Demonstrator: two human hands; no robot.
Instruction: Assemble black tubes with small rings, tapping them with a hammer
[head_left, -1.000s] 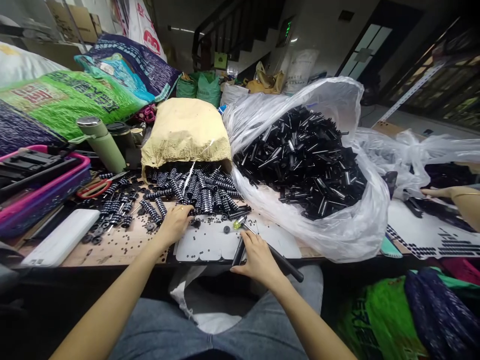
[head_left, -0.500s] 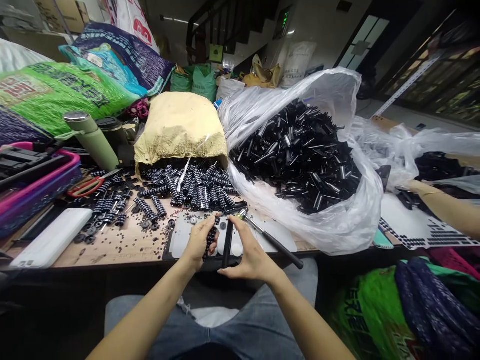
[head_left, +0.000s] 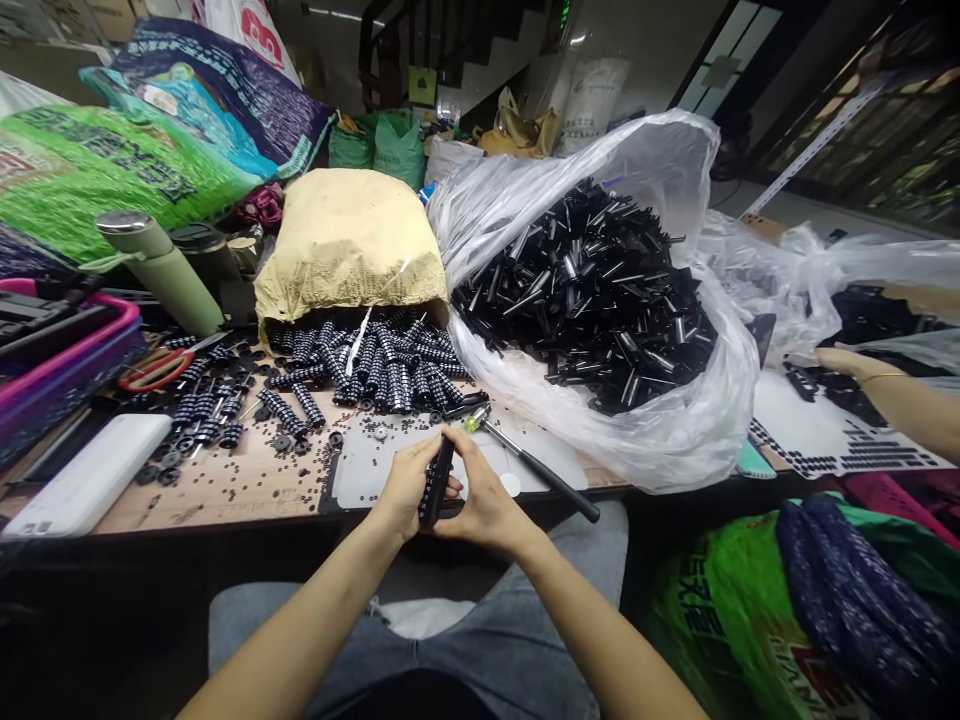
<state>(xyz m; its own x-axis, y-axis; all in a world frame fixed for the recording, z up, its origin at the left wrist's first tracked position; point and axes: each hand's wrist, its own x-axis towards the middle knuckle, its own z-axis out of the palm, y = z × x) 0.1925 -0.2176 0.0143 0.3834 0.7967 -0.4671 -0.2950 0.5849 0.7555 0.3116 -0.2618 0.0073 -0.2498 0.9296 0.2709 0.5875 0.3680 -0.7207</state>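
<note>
Just over the table's front edge, my left hand (head_left: 406, 482) is closed around a black roller with pale dotted rings (head_left: 428, 488). My right hand (head_left: 486, 497) grips a long black plastic cover (head_left: 443, 470) between thumb and fingers. The cover lies along the roller's right side; whether the two are joined cannot be made out. A hammer (head_left: 541, 472) with a dark handle rests to the right of my hands, on a white board (head_left: 360, 482). Behind my hands lies a heap of similar dotted rollers (head_left: 390, 365).
A clear plastic bag (head_left: 675, 460) spills black plastic parts (head_left: 592, 290). Left are a yellow sack (head_left: 352, 230), red-handled scissors (head_left: 157, 372), a white box-like object (head_left: 94, 475), a green flask (head_left: 169, 275) and a pink basket (head_left: 112, 330). Another person's arm (head_left: 900, 395) reaches in at right.
My right hand has moved left, bringing the black cover against the roller in my left hand. The camera view has shifted slightly.
</note>
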